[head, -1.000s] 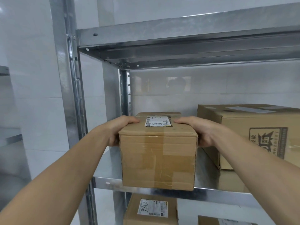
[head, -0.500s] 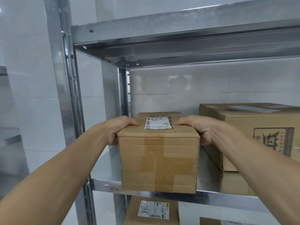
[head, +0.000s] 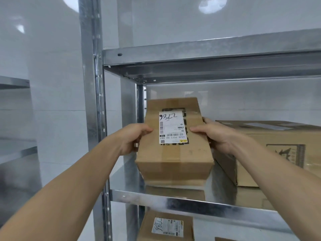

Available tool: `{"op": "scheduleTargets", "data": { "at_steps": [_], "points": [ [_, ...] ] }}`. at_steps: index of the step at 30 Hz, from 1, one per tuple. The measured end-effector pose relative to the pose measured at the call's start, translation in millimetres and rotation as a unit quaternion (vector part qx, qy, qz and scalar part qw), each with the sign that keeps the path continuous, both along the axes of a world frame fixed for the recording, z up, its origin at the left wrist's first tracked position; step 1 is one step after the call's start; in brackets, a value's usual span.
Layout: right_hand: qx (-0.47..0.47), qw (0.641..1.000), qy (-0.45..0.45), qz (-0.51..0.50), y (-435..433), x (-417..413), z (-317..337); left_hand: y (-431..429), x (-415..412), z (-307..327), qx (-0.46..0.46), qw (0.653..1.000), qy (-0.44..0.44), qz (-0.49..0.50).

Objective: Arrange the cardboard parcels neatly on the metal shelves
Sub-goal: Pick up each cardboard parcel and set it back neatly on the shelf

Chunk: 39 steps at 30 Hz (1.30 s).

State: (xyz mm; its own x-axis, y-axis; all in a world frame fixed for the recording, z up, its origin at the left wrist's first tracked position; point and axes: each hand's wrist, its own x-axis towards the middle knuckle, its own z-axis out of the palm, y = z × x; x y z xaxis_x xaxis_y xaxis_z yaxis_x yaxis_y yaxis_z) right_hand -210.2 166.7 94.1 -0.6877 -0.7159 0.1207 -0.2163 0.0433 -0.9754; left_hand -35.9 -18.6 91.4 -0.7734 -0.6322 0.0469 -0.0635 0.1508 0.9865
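Parcel: the parcel [head: 173, 153] is clamped between the two hands and tilted, top face toward the camera. Its lower near edge is at the shelf [head: 173, 204], seemingly touching it.
Left hand: the left hand [head: 132, 138] holds the parcel's left side, thumb [head: 145, 130] laid over the top face. The other fingers are hidden behind the box.
Right hand: the right hand [head: 217, 136] mirrors it, thumb on top and fingers [head: 206, 120] curled round the right side.
Handling: it is stiff taped cardboard with faintly creased corners. It is probably light to moderate in weight, being held out at arm's length. The tape band between the thumbs looks slick.
Hold: opposite side walls, with the thumbs hooked over the top edge, suit it well.
Neighbour: the large carton [head: 295, 138] sits just beyond the right fingers, so they could be pinched.
Label: the white label [head: 172, 126] lies between the thumbs. Its handwriting looks like "9822", possibly inverted, and the print reads "502B P021-00 A83" and "94".
Below: the lower parcel [head: 146, 230] carries a label [head: 165, 226] with handwriting that is not surely legible.
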Motion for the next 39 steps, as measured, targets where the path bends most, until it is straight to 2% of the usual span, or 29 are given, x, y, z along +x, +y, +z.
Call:
{"op": "scheduleTargets", "data": {
  "at_steps": [4,12,17,24,28,35,39],
  "points": [
    [-0.046,0.999,0.014,0.013,7,10,6,6,6,6,-0.037,0.998,0.057,0.005],
    [-0.140,0.989,-0.052,0.004,14,18,3,15,11,-11,-0.045,0.994,0.103,-0.005],
    [-0.156,0.985,-0.073,-0.004,13,11,-3,22,9,-22,-0.008,0.991,0.132,-0.013],
    [-0.158,0.987,-0.036,-0.024,12,11,-23,27,6,-35,0.066,0.981,0.182,-0.029],
    [-0.167,0.984,-0.056,-0.026,9,7,-36,27,3,-44,0.084,0.977,0.194,-0.022],
    [-0.135,0.985,-0.076,-0.070,6,-13,-20,14,3,-24,0.107,0.987,0.115,0.019],
    [-0.095,0.986,-0.093,-0.096,16,-19,22,0,6,17,0.070,0.992,0.076,0.076]
  ]
}}
